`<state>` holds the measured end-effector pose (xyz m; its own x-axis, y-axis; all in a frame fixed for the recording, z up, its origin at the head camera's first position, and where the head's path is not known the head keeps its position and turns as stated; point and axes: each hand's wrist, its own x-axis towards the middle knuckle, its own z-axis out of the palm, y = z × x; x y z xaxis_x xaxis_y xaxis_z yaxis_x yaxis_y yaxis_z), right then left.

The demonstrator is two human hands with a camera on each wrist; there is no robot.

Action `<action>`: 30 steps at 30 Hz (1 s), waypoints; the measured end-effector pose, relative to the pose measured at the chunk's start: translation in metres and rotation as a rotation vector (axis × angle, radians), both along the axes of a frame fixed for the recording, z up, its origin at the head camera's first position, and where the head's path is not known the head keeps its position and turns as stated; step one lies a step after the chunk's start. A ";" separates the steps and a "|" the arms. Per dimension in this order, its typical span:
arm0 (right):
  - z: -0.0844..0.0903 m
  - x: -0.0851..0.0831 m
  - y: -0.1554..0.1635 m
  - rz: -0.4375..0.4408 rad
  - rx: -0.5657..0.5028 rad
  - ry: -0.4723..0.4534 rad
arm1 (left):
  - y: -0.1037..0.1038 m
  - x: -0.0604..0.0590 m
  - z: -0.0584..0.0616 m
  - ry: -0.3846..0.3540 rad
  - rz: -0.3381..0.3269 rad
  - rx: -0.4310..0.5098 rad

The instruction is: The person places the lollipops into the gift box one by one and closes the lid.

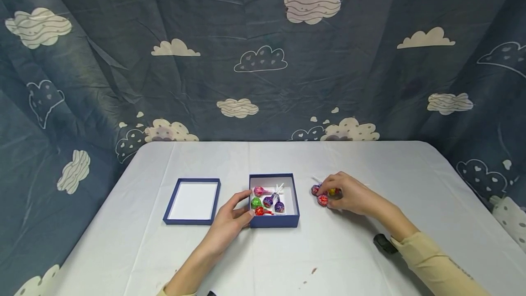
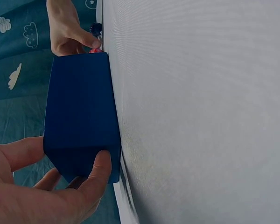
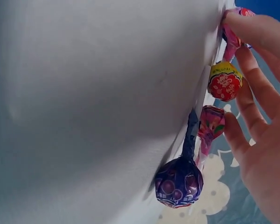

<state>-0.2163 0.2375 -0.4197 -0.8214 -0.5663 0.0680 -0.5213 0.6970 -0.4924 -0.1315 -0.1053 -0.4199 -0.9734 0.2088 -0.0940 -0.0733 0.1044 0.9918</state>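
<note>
My left hand (image 1: 226, 225) holds the left front corner of an open blue box (image 1: 274, 221), thumb at the rim and fingers against the side wall. Several wrapped lollipops lie inside, among them a green one (image 1: 256, 203), a pink one (image 1: 260, 191) and a red one (image 1: 260, 211). Right of the box, my right hand (image 1: 349, 193) pinches a red-and-pink wrapped lollipop (image 3: 231, 39) between thumb and finger. Close by on the table are a yellow-and-red lollipop (image 3: 225, 81), a pink one (image 3: 212, 122) and a purple one (image 3: 178, 184).
The box's lid (image 1: 194, 219), blue-edged with a white inside, lies at the left on the white tablecloth (image 1: 328, 259). A dark strap piece (image 1: 385, 244) shows by the right sleeve. A dark cloud-patterned curtain (image 1: 263, 90) hangs behind the table.
</note>
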 end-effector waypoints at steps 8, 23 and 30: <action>-0.002 0.000 -0.002 -0.022 -0.024 0.001 | 0.000 0.000 0.001 -0.010 0.000 0.010; 0.006 0.008 -0.008 -0.088 -0.155 -0.005 | 0.000 0.000 0.000 -0.010 -0.001 0.004; 0.011 0.013 -0.013 -0.089 -0.223 -0.009 | 0.000 0.000 0.000 -0.011 0.001 0.016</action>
